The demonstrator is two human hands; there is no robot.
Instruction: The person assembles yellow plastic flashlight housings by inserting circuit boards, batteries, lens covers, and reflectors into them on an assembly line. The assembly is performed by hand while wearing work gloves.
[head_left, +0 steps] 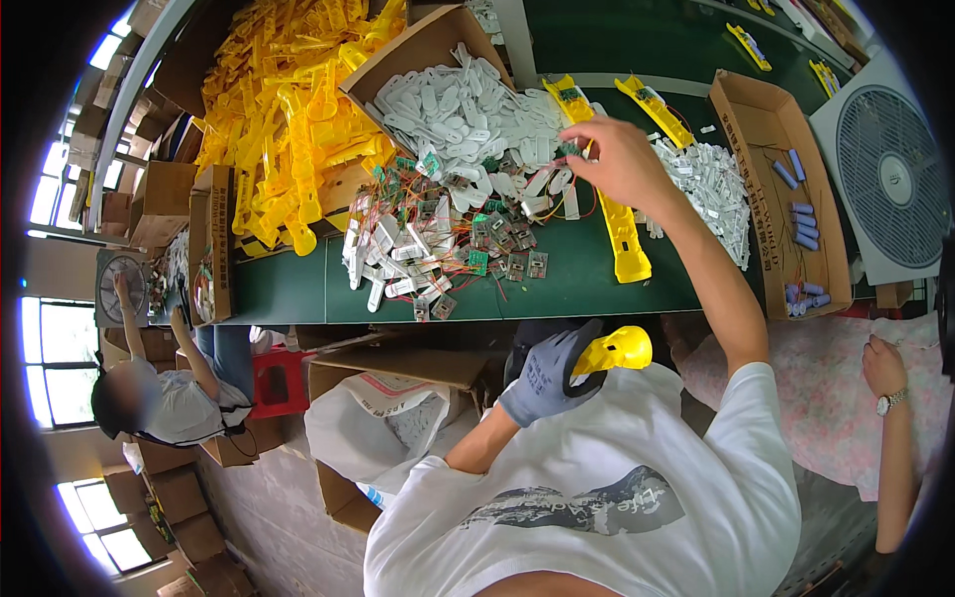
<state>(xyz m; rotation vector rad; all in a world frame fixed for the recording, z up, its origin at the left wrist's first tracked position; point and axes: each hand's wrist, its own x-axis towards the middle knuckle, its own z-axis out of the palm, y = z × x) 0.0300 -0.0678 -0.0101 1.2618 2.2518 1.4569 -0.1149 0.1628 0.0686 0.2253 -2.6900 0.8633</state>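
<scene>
The gloved left hand (545, 376) gripped a yellow plastic housing (612, 351); the bare right hand (619, 159) pinched a small green circuit board (570, 150) above the bench (587, 284).

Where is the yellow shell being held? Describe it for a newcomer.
Start at the green table and drop below its near edge. There the grey-gloved left hand clasps a yellow plastic shell. Other yellow shells lie on the table; only this one is held.
</scene>
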